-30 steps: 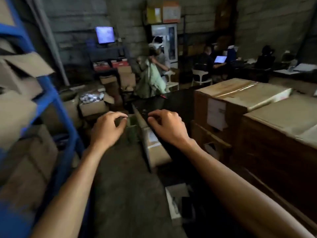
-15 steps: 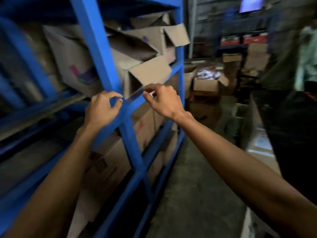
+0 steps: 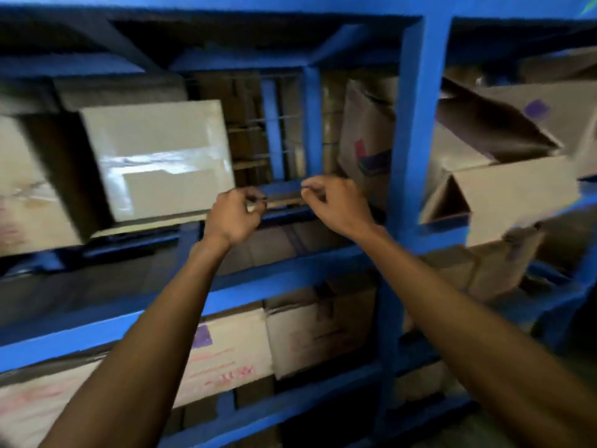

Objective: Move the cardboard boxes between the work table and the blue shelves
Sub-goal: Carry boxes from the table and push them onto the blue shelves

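Both hands, left hand [image 3: 233,215] and right hand [image 3: 336,202], hover with curled fingers, holding nothing, before the blue shelves [image 3: 420,130] beside a taped cardboard box [image 3: 158,156].

1. A blue metal rack [image 3: 416,124] fills almost the whole view, with thick upright posts and horizontal beams.
2. Behind the middle bay there is a thin wire grid [image 3: 284,130] at the back.
3. The light is dim; the upper part under the top beam is in dark shadow.
4. The picture is blurred, so the wall and floor cannot be made out.
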